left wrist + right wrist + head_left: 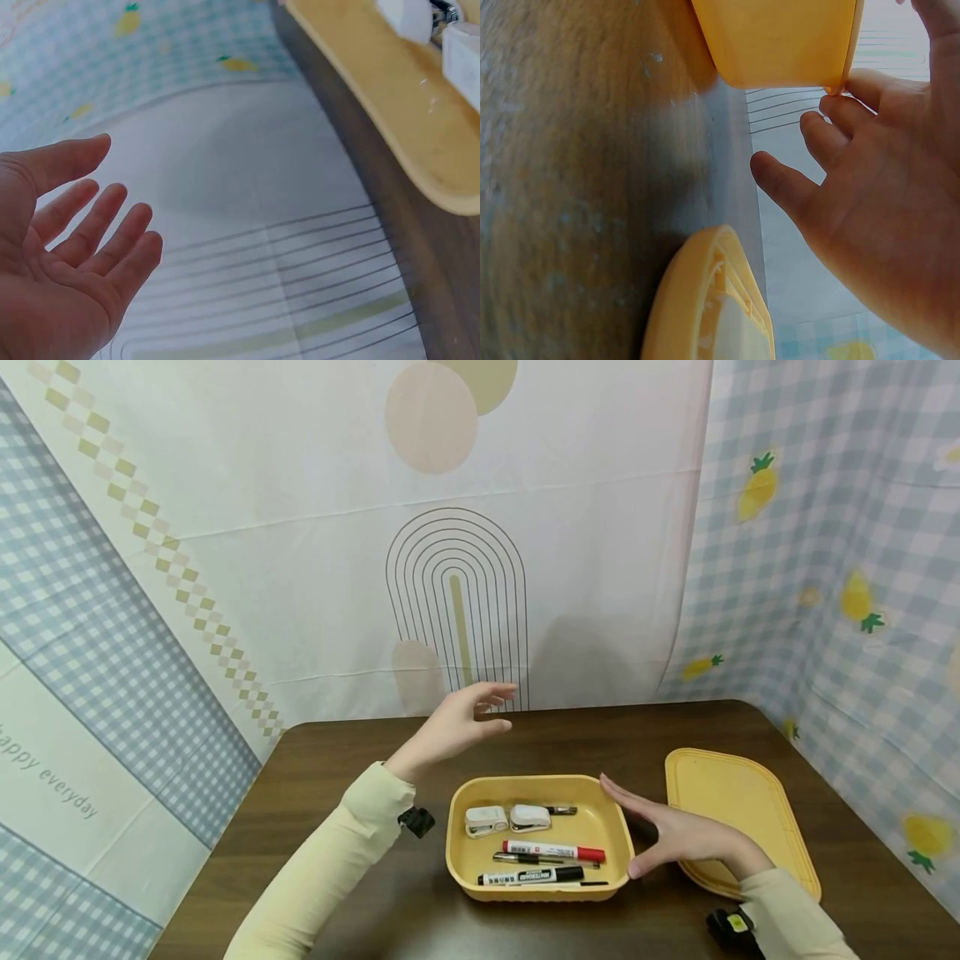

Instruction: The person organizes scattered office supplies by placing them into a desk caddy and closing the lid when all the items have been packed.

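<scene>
A yellow plastic box (600, 828) stands uncovered on the table. Inside lie two small white staplers (486, 821), a red marker (553, 850), a black pen (525, 858) and a black whiteboard marker (528, 876). A thin dark-tipped item (562, 810) pokes out beside the right stapler. My right hand (678, 833) spreads along the box's right side, thumb at the near corner and fingertips at the far corner's rim. In the right wrist view, fingers of that hand (885, 165) reach the rim. Raised behind the box, my left hand (453, 724) holds nothing, its fingers loosely bent.
A yellow lid (723, 797) lies on the table to the right, partly behind my right forearm. The brown wooden table (337, 760) ends at a patterned cloth (600, 568) hanging behind it. Black wrist cameras (416, 821) sit on both sleeves.
</scene>
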A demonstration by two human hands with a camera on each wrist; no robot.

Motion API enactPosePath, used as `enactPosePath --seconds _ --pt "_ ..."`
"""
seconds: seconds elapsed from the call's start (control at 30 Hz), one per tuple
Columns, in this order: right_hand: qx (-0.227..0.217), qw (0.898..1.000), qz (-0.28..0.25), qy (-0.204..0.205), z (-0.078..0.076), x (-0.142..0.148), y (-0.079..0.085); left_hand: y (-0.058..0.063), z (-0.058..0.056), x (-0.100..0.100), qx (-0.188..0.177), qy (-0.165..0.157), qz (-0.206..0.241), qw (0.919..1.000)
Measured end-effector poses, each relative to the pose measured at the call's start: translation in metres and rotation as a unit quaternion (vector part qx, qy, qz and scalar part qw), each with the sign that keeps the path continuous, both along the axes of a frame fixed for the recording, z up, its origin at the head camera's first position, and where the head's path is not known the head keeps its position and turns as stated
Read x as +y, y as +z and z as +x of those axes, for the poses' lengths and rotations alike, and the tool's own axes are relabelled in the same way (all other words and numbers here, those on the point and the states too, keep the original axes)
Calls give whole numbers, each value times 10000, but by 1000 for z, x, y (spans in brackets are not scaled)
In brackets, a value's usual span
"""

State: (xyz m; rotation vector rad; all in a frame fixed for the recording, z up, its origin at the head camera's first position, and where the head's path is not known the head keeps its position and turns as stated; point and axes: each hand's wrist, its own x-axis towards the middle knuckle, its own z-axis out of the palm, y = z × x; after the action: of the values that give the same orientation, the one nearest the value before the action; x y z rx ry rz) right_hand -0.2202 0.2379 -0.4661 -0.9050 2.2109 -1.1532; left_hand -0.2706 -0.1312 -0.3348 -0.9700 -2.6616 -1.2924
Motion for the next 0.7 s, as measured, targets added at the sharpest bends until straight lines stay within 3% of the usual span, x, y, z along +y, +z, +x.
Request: enactPosePath --seconds 0.3,0.43,0.7 --pt "56 10000 -15 10 0 0 1 6 6 -29 171 353 550 9977" --pt "22 10000 -11 18 0 0 2 3 12 -42 147 382 582 9975" --pt "-9 10000 -11 -11 1 -1 2 -13 25 -67 71 737 617 9953"
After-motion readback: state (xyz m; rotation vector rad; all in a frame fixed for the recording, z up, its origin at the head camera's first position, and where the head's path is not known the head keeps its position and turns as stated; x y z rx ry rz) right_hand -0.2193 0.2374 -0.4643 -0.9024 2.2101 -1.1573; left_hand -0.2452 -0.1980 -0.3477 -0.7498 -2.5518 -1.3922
